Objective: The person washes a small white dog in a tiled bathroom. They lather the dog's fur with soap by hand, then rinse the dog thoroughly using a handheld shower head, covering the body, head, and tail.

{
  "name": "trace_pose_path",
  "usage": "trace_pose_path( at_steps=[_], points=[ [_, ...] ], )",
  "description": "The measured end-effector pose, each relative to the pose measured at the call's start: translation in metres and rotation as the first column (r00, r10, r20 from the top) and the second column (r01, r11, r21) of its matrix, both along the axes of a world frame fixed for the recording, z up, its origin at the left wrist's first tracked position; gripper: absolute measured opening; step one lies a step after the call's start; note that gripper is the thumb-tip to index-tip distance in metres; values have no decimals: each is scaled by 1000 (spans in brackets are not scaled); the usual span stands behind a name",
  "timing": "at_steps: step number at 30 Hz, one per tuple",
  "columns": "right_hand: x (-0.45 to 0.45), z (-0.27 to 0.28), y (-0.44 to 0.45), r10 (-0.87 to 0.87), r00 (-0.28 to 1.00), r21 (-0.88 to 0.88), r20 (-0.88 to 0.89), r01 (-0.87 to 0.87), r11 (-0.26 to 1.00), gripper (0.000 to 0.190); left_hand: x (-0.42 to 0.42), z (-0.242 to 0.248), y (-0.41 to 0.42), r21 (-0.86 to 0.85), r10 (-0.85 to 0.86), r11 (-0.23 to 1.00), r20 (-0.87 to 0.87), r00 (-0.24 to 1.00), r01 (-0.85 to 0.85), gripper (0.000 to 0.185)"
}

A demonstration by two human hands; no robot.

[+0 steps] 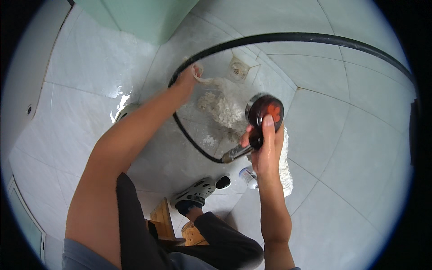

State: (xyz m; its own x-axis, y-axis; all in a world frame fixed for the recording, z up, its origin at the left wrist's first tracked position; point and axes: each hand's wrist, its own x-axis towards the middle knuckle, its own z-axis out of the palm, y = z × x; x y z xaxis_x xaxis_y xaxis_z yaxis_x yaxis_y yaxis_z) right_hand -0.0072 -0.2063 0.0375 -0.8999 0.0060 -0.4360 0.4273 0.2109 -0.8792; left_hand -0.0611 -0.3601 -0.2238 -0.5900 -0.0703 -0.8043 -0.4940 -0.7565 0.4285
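My right hand [266,145] grips a dark red shower head [265,109] with an orange flower mark, the thumb lying along its back. A metal fitting [233,155] joins it to a black hose [290,37], which loops leftward past my left wrist. My left hand [189,79], partly blurred, holds the edge of a wet white shaggy textile [226,109]. The rest of that textile hangs to or lies on the tiled floor between my hands. Behind my right wrist is more white shaggy material [287,168]; whether the two are one piece is hidden.
A floor drain [238,69] lies in the corner by the tiled wall. A pale green surface [148,20] stands at the top. Near my clog [195,190] are a small plastic bottle [249,178] and a dark oval object with a white rim [223,182]. Below is a wooden stool [163,222].
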Motion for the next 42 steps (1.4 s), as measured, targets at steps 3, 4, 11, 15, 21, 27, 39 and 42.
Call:
trace_pose_path(
  at_steps=[3,4,11,15,21,27,39,42],
  points=[
    [32,9,16,24,1000,6,-20,-24,1000,44,69,48,35,192,-44,980,-74,996,57,50],
    [44,9,16,28,1000,34,-3,-28,999,46,88,51,46,176,-107,976,-109,988,125,53],
    [90,17,37,130,975,223,-182,-88,971,80,37,124,67,-431,-474,857,-442,762,283,68],
    [55,27,21,14,993,115,-113,-1,993,65,26,115,89,-710,-461,700,-529,712,-75,64],
    [43,17,16,-74,995,13,-66,75,997,46,33,54,95,-406,-211,913,-526,824,-25,52],
    [45,13,16,-158,983,-105,-87,149,983,44,95,72,112,-860,-492,509,-310,814,-20,51],
    [76,-25,9,332,934,363,-131,-266,893,103,67,32,83,-501,-362,848,-313,878,172,35],
    [88,-32,9,350,936,392,-16,-317,864,104,74,26,76,-487,-450,845,-426,785,219,40]
  ],
)
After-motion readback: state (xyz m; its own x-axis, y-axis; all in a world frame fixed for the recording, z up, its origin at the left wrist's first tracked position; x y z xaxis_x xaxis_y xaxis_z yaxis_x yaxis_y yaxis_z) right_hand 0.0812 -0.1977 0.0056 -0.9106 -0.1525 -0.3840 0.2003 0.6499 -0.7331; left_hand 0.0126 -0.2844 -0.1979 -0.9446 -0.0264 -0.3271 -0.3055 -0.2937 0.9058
